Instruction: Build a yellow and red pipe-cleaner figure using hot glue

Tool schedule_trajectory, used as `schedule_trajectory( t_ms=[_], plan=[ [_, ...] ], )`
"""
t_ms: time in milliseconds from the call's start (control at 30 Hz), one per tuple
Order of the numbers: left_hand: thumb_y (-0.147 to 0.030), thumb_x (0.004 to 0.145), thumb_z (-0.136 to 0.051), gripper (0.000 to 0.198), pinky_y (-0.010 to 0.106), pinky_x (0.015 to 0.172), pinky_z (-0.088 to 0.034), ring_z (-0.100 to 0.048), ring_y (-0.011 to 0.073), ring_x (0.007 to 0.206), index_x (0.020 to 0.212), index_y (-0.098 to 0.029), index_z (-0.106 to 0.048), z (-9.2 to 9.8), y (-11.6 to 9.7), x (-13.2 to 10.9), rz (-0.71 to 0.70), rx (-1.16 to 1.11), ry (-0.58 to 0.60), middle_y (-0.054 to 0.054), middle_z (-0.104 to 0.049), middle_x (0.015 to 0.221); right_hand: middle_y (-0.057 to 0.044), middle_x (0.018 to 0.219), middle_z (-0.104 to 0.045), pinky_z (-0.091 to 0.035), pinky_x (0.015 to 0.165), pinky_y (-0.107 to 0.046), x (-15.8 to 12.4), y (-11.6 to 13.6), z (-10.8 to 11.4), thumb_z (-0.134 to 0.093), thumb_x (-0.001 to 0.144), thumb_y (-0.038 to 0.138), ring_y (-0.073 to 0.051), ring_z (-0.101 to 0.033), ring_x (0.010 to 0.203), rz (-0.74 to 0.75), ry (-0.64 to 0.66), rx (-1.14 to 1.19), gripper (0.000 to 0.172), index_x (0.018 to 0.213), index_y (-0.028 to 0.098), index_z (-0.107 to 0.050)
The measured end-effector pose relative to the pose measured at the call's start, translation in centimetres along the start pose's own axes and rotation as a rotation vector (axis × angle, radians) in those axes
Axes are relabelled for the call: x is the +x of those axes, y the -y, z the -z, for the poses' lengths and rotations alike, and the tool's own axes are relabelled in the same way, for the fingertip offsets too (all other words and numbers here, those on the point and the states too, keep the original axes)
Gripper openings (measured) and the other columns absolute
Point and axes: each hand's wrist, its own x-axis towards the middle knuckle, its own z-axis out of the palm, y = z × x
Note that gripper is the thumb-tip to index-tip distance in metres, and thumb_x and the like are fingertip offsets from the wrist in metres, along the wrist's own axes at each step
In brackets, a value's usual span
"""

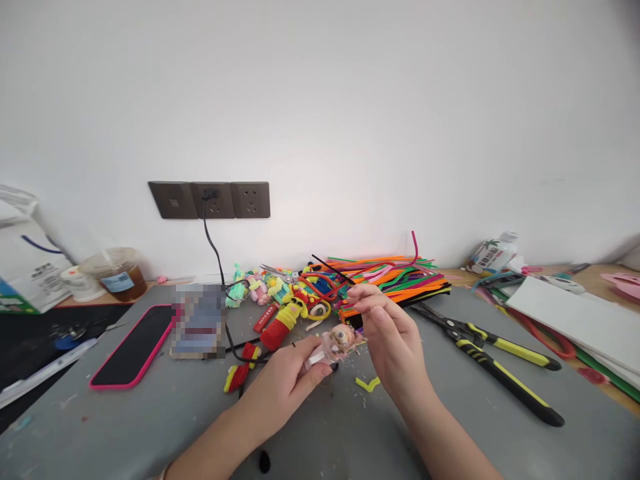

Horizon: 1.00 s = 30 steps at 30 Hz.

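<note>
My left hand (290,377) grips a small pale-pink figure (336,340) between thumb and fingers; it has a round eye-like disc, and a clear-white part shows at the thumb. Beside it my right hand (387,330) is raised with bent fingers. A thin black pipe cleaner (331,268) slants up and left from its fingertips, which look pinched on it. Just left of the figure lies a red and yellow fuzzy doll (281,325), with small red and yellow fuzzy pieces (243,367) nearby. A bent yellow pipe cleaner piece (368,385) rests below the right hand.
Colourful pipe cleaners (400,277) are heaped along the wall, beside scissors (280,273). Large yellow-black shears (493,360) lie at right, near white boards (580,327). At left are a pink-edged phone (135,347), a drink cup (120,273) and a cable (215,250) from the socket.
</note>
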Motion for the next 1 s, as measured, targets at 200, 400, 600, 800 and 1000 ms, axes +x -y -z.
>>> schedule_trajectory(
  t_ms=[200,400,600,800,1000],
  plan=[
    [-0.040,0.101,-0.042,0.032,0.028,0.072,-0.041,-0.060,0.0199,0.077,0.116,-0.019,-0.061,-0.1,0.0,0.2,0.034,0.028,-0.032,0.005,-0.070,0.092,-0.004,0.098,-0.070,-0.045,0.095,-0.036,0.0,-0.2,0.2,-0.061,0.095,0.041,-0.023,-0.060,0.105,-0.004,-0.034,0.002,0.020,0.090,0.028,-0.076],
    [-0.048,0.098,-0.046,0.029,0.029,0.070,-0.043,-0.061,0.0185,0.074,0.104,-0.021,-0.054,-1.0,1.0,0.1,0.134,-0.085,-0.187,0.005,-0.067,0.093,-0.005,0.100,-0.070,-0.047,0.091,-0.038,-0.2,-0.1,0.2,-0.060,0.097,0.040,-0.024,-0.062,0.102,-0.007,-0.122,-0.246,0.018,0.097,0.026,-0.072],
    [-0.056,0.095,-0.048,0.036,0.025,0.057,-0.036,-0.048,0.0113,0.061,0.096,-0.021,-0.048,-1.6,1.2,0.2,0.247,-0.366,-0.205,-0.001,-0.055,0.083,-0.006,0.100,-0.062,-0.047,0.088,-0.040,-0.5,0.5,-0.5,-0.061,0.096,0.026,-0.024,-0.060,0.100,0.234,-0.103,-0.504,0.005,0.094,0.026,-0.065],
    [-0.062,0.094,-0.044,0.045,0.027,0.059,-0.039,-0.044,0.0122,0.063,0.108,-0.019,-0.047,-1.9,0.9,0.2,0.216,-0.541,-0.209,-0.001,-0.052,0.080,-0.007,0.114,-0.056,-0.046,0.089,-0.046,-1.1,0.5,-0.8,-0.072,0.088,0.018,-0.027,-0.057,0.106,0.504,-0.063,-0.812,0.016,0.098,0.029,-0.067],
    [-0.069,0.088,-0.052,0.057,0.031,0.068,-0.044,-0.047,0.0134,0.070,0.115,-0.019,-0.045,-2.2,1.2,0.1,0.205,-0.510,-0.155,0.002,-0.053,0.089,-0.007,0.110,-0.058,-0.043,0.087,-0.048,-1.1,0.5,-0.8,-0.072,0.089,0.023,-0.029,-0.060,0.103,0.493,-0.095,-0.877,0.011,0.097,0.028,-0.066]
  ],
)
